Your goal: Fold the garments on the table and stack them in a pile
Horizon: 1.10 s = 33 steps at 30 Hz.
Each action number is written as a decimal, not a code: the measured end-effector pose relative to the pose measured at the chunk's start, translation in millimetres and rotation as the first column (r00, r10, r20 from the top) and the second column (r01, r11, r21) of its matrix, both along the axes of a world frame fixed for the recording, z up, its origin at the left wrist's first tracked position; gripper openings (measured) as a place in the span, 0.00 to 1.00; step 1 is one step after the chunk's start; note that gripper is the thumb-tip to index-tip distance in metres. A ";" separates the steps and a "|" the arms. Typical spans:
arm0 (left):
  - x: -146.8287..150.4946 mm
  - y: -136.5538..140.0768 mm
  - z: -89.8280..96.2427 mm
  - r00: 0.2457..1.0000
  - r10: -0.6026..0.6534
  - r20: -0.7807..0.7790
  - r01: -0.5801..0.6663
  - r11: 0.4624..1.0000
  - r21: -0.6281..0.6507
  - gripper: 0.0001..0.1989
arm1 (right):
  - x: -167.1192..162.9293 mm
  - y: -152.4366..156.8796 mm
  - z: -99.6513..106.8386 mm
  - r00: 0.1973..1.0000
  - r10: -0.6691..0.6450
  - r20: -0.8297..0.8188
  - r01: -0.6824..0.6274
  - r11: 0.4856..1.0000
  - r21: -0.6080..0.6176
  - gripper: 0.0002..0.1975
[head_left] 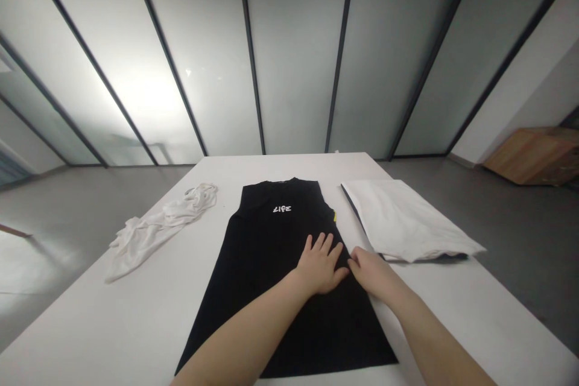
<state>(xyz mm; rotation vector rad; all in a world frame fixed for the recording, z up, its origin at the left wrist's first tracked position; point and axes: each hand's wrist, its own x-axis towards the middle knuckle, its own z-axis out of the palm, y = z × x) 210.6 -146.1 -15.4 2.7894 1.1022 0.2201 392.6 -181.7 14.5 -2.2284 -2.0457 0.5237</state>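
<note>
A black sleeveless shirt [271, 253] lies spread flat, its neckline at the far end and white lettering on the chest. Fingers spread, my left hand [320, 265] rests flat on the shirt near its right side. Just beside it, my right hand [371, 272] has its fingers closed in a pinch at the shirt's right edge. The bit of fabric between those fingertips is mostly hidden. A small yellow patch [335, 216] shows at the right armhole.
The shirt is on a long white table [149, 325]. To the left lies a crumpled white garment [169, 220]. Folded white clothing [407, 217] with dark fabric beneath is stacked at the right. Beyond stand frosted glass panels [298, 60] and a wooden cabinet [534, 155].
</note>
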 end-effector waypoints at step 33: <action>-1.2 15.5 -6.4 0.986 -0.110 0.124 0.111 0.994 -0.003 0.24 | 5.6 -16.6 18.3 0.999 0.020 -0.048 -0.022 0.999 -0.039 0.10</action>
